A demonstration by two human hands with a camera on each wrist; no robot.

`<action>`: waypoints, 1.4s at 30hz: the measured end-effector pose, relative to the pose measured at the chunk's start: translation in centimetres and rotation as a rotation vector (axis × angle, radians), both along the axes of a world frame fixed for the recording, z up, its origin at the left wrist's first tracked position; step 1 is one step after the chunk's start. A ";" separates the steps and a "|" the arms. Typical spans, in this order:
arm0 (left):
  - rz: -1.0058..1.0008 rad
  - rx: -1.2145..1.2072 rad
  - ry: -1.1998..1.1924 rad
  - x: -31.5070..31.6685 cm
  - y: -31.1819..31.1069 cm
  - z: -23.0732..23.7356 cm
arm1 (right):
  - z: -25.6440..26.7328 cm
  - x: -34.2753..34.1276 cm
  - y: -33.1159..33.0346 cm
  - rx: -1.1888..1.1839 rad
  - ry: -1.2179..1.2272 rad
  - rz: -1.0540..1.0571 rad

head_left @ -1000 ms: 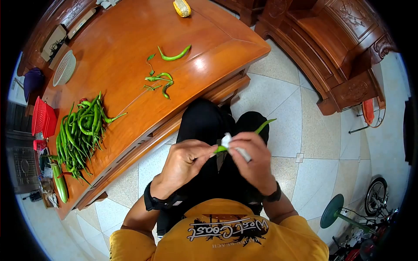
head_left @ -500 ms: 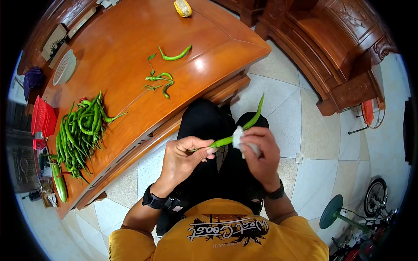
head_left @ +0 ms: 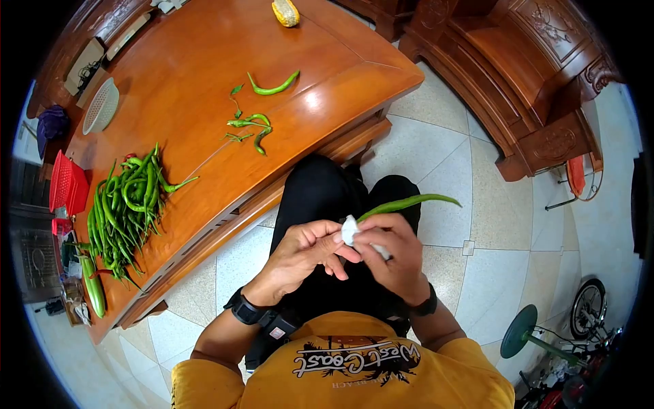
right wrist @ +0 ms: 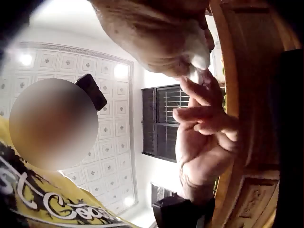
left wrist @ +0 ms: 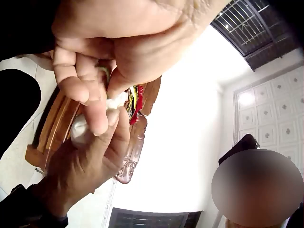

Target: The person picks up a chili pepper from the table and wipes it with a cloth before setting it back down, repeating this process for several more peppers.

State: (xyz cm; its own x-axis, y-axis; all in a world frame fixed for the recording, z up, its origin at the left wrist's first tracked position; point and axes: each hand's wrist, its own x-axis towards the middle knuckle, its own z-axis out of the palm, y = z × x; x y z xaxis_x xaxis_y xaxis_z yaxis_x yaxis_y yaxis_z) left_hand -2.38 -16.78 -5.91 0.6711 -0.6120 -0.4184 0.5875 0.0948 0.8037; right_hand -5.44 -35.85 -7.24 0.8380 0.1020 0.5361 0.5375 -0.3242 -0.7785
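Over the lap, the right hand (head_left: 392,255) grips a crumpled white cloth or tissue (head_left: 349,230) around one end of a long green pepper (head_left: 415,200), whose free end points right. The left hand (head_left: 300,255) meets it at the white wad, thumb and forefinger pinching at the covered end. In the left wrist view a bit of green stem (left wrist: 105,72) shows between the left fingers, and the white wad (left wrist: 81,130) sits in the right hand (left wrist: 78,173). The right wrist view shows both hands touching at the white wad (right wrist: 198,52).
On the wooden table (head_left: 204,61) lie a heap of green peppers (head_left: 126,204), several loose peppers (head_left: 274,87), a corn cob (head_left: 285,13), a white basket (head_left: 101,107), red baskets (head_left: 68,183) and a long pale green vegetable (head_left: 93,286). A wooden bench (head_left: 504,61) stands at the upper right.
The right hand and wad have moved left to meet the left hand at the pepper's end. The pepper has swung from pointing up to pointing right, and more left fingers are extended.
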 end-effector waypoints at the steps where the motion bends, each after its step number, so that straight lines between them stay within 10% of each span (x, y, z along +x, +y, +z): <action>1: 0.000 0.006 -0.009 0.0 -0.1 0.1 | -0.1 0.0 0.2 0.016 -0.004 0.018; 11: -0.146 0.077 0.034 0.1 1.0 1.4 | -0.4 1.9 -4.5 -0.108 -0.065 -0.497; 23: -0.149 0.148 -0.015 0.4 1.4 1.6 | -0.1 0.4 -2.0 -0.062 0.012 -0.114; 34: -0.240 0.200 -0.007 0.4 2.8 1.3 | -0.1 1.7 -5.3 -0.018 -0.081 -0.562; 42: -0.178 0.210 -0.011 0.7 1.6 2.1 | 0.3 0.5 -1.4 -0.058 -0.010 -0.172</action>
State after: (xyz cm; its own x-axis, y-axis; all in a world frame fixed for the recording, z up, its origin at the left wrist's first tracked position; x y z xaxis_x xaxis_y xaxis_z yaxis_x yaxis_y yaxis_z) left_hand -1.72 -15.15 -3.82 0.5659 -0.6213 -0.5420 0.5712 -0.1785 0.8011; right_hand -4.99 -37.22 -6.99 0.8404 -0.0114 0.5419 0.4778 -0.4562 -0.7507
